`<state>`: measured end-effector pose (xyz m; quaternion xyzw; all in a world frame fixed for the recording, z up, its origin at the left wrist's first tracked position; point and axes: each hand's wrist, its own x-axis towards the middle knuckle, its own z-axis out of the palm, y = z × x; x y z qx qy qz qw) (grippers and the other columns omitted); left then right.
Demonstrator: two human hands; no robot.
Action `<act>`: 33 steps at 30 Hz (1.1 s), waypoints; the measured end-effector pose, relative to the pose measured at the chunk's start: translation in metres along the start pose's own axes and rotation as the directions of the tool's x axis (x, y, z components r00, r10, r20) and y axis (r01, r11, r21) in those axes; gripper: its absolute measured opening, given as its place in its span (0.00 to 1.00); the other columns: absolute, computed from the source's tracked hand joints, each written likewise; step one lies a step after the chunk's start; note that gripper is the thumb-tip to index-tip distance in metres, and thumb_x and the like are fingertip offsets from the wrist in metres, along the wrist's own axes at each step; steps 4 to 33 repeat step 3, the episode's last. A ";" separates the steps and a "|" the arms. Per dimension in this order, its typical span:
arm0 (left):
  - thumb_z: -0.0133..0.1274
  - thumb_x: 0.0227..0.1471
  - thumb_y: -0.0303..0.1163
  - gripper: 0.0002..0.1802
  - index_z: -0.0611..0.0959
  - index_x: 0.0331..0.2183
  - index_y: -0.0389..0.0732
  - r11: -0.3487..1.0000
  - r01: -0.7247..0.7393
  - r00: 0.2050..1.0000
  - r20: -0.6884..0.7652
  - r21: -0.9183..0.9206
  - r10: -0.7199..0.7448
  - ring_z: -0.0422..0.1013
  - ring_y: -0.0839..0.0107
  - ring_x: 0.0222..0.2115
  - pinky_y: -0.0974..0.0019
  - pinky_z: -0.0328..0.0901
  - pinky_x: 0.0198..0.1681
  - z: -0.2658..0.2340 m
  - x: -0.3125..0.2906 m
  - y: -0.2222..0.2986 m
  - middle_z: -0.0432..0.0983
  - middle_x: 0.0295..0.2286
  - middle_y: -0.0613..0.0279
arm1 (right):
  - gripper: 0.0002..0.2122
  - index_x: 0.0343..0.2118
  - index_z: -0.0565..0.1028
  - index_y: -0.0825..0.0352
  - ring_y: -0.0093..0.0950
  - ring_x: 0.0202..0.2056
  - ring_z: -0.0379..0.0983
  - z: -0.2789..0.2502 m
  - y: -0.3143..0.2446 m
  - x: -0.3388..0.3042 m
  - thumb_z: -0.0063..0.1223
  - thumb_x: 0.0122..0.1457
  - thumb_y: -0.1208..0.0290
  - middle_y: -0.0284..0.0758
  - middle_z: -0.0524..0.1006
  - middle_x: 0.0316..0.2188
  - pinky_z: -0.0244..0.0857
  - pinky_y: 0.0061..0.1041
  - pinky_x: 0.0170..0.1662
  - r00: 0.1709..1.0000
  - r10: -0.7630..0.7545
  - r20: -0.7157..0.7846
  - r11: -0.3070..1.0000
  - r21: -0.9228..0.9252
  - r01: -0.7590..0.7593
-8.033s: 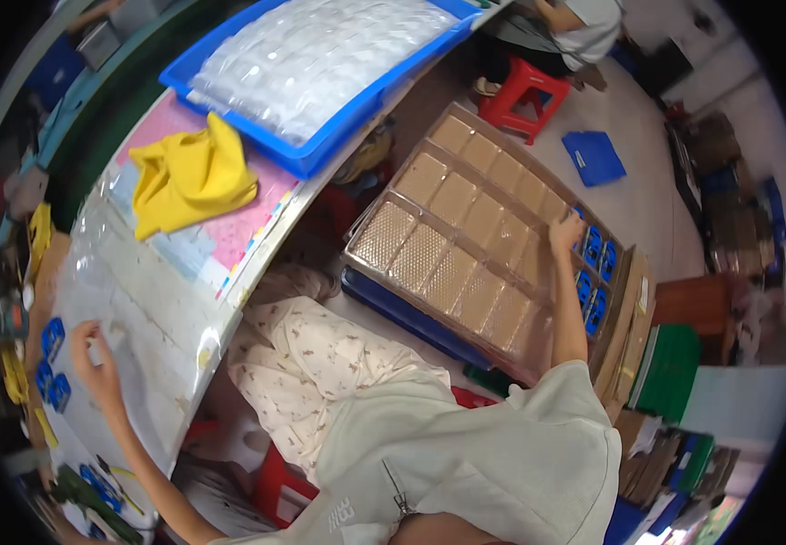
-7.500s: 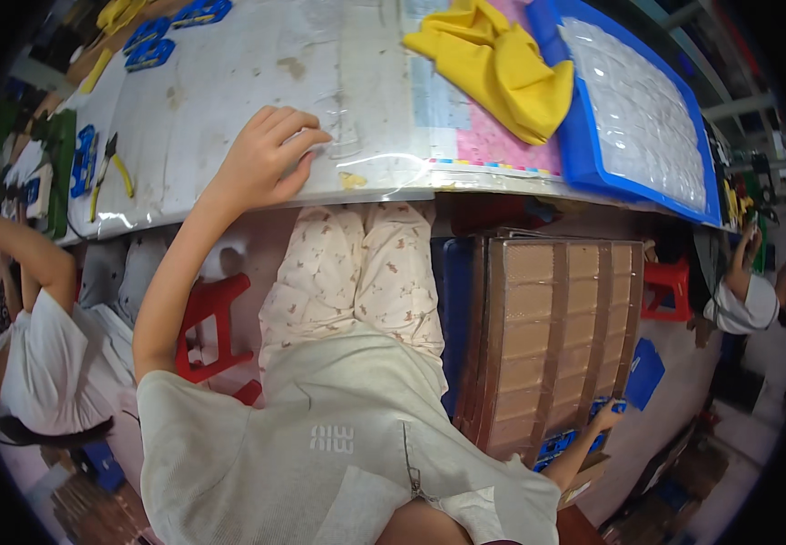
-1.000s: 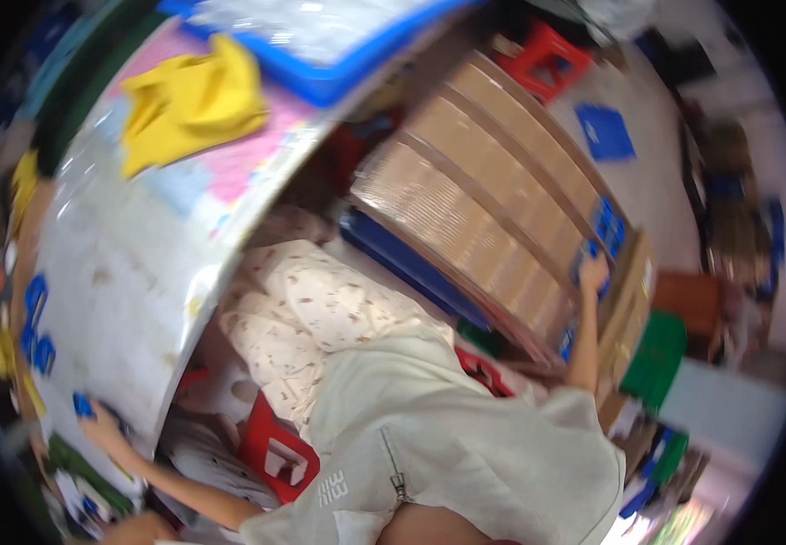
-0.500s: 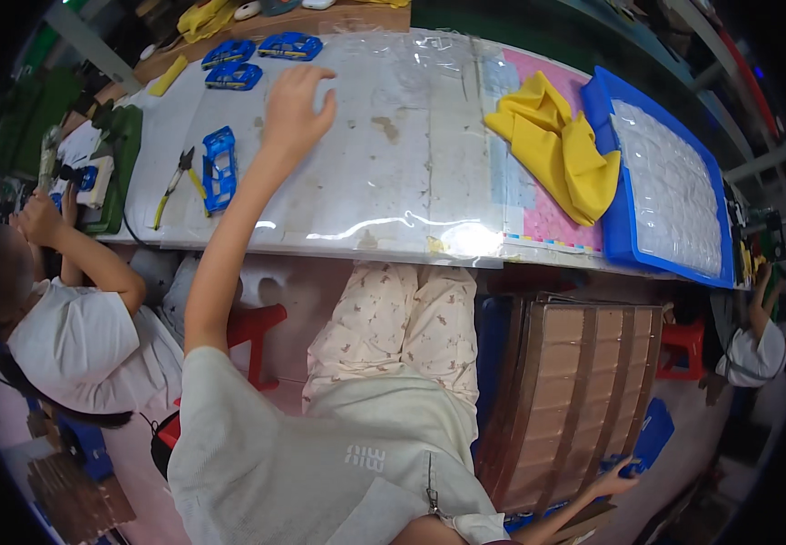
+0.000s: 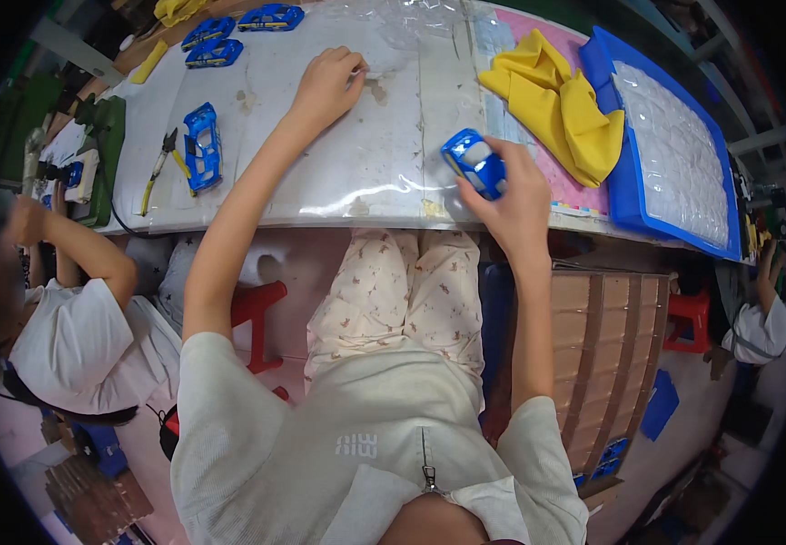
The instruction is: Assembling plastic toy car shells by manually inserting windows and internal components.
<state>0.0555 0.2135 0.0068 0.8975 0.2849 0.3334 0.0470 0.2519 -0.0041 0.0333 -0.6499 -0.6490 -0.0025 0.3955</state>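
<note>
My right hand grips a blue toy car above the table's front part, thumb on one side and fingers on the other. Its pale windows face up. My left hand rests over the middle of the table, fingers curled toward the thumb; whether a small thing is pinched there I cannot make out. Left of my left forearm lies a blue car body with open window gaps, beside yellow-handled pliers. Several more blue toy cars stand together at the far left.
A crumpled yellow cloth lies right of my right hand, against a blue tray of clear plastic packing. Stacked brown compartment trays stand below the table at right. A co-worker sits at left. A yellow strip lies far left.
My right hand has come up from the compartment trays at lower right, bringing a blue toy car over the table. My left hand has moved right, and its fingers have curled in.
</note>
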 end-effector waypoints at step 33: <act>0.52 0.41 0.26 0.06 0.77 0.28 0.39 0.992 -0.046 0.997 -0.064 0.113 0.054 0.68 0.62 0.32 0.62 0.62 0.35 -0.017 -0.020 0.012 0.72 0.27 0.56 | 0.25 0.42 0.70 0.65 0.38 0.35 0.68 0.015 0.004 -0.003 0.63 0.37 0.67 0.40 0.72 0.32 0.62 0.31 0.39 0.995 0.043 0.088 0.998 -0.055 -0.038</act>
